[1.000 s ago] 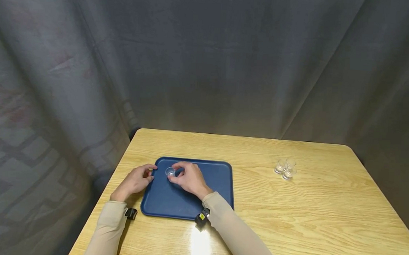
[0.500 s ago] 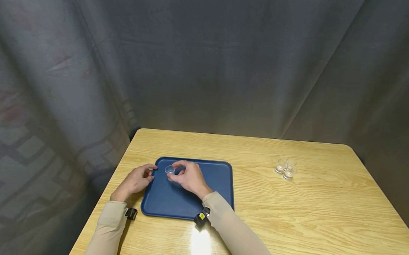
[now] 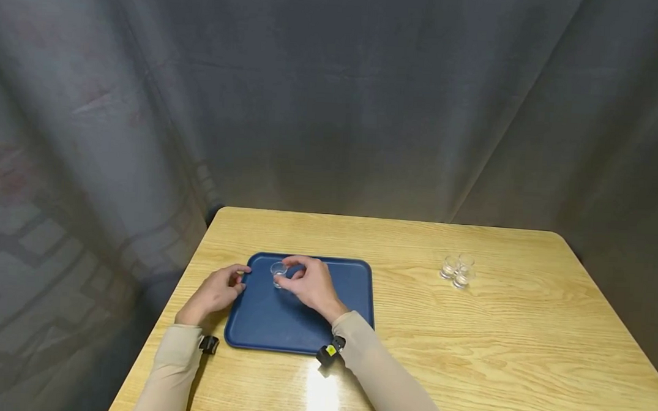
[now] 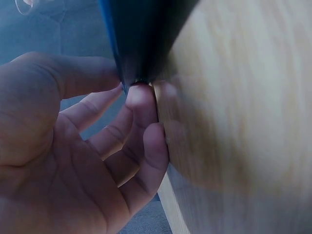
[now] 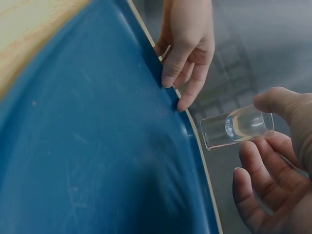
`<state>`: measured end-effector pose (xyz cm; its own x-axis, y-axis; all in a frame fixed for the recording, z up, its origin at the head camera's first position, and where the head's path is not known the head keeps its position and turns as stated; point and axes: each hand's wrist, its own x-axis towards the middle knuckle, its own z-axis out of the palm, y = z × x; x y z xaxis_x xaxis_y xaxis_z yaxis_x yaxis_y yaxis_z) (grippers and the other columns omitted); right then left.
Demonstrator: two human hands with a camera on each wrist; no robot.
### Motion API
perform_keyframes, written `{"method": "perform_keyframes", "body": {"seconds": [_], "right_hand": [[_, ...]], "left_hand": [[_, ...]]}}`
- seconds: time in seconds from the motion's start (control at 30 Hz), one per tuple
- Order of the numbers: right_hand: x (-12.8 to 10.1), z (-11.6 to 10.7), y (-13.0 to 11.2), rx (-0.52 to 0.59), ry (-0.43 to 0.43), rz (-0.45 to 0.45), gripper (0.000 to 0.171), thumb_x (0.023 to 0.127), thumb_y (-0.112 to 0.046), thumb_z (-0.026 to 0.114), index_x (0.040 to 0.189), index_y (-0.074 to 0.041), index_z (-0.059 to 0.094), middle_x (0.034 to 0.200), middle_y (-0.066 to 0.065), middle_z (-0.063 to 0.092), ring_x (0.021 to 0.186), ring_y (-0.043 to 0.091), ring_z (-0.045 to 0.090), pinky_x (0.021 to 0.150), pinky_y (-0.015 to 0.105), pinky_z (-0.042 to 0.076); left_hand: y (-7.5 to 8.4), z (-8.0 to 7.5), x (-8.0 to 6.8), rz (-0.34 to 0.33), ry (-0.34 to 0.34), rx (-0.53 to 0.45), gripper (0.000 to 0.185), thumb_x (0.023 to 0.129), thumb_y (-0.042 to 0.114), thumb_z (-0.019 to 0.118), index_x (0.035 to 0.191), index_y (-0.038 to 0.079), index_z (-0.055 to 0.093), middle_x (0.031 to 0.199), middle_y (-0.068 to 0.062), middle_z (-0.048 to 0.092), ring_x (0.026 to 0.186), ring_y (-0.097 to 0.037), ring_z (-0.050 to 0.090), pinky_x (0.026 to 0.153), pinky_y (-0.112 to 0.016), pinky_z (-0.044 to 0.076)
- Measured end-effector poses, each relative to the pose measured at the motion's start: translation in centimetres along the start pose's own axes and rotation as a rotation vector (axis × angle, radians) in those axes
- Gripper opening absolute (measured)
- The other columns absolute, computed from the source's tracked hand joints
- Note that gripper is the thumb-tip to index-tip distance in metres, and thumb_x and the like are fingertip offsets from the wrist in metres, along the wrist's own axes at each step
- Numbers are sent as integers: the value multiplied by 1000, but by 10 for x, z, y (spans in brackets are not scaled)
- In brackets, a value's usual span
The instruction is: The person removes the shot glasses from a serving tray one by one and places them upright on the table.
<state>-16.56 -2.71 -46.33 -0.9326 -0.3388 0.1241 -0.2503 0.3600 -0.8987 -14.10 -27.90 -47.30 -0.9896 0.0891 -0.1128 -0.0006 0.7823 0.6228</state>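
Note:
My right hand (image 3: 311,283) pinches a small clear shot glass (image 3: 278,269) near its rim, between thumb and fingers. The glass stands upright over the far left part of a blue rectangular tray (image 3: 290,329); in the right wrist view a gap shows between the glass base (image 5: 208,134) and the tray surface. At the tray's left edge, my left hand (image 3: 216,291) holds the rim. Its thumb lies on the rim and several fingers (image 4: 144,100) curl beneath, close to the wooden tabletop.
Three more clear shot glasses (image 3: 462,277) stand in a tight cluster on the wooden table (image 3: 499,342), well right of the tray. A grey curtain (image 3: 333,107) hangs behind the table and along its left side.
My right hand has raised the shot glass a little off the tray and shifted it slightly to the right. The left hand keeps its place at the tray edge.

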Motion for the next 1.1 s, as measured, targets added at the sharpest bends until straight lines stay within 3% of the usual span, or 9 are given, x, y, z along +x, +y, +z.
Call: {"method": "perform_keyframes", "body": {"seconds": [0.2,0.43,0.77,0.97,1.1], "right_hand": [[-6,-11,5,23,33,-9,36,89,-26,88,122,-14,79,82,4,76,62,7,62,54,25,48],[-10,-25,9,49,77,8,38,88,-25,88,123,-14,79,100,9,79,67,7,64,57,23,48],[-14,-41,21,64,150,9,35,86,-23,89,119,-14,80,104,7,80,68,8,65,58,22,48],[-18,-52,31,71,187,27,36,86,-24,89,119,-13,80,92,10,78,67,10,65,57,22,48],[-19,-61,37,83,222,41,37,86,-21,89,120,-10,80,104,11,79,70,8,66,59,21,50]], "left_hand": [[1,1,-1,0,-5,-17,36,102,3,62,138,1,64,95,-7,57,81,-20,54,73,-34,43],[0,1,-1,15,-5,-15,36,102,3,63,138,1,64,95,-6,56,82,-20,54,73,-34,43],[-1,2,-1,19,6,-11,35,101,3,64,136,1,65,94,-5,57,84,-19,55,75,-34,42],[-2,2,-1,31,0,-21,36,101,2,64,137,-1,65,93,-5,57,84,-18,55,75,-32,42],[-2,2,0,32,-1,-24,36,101,2,64,137,-1,65,92,-5,56,82,-18,54,74,-31,42]]}}
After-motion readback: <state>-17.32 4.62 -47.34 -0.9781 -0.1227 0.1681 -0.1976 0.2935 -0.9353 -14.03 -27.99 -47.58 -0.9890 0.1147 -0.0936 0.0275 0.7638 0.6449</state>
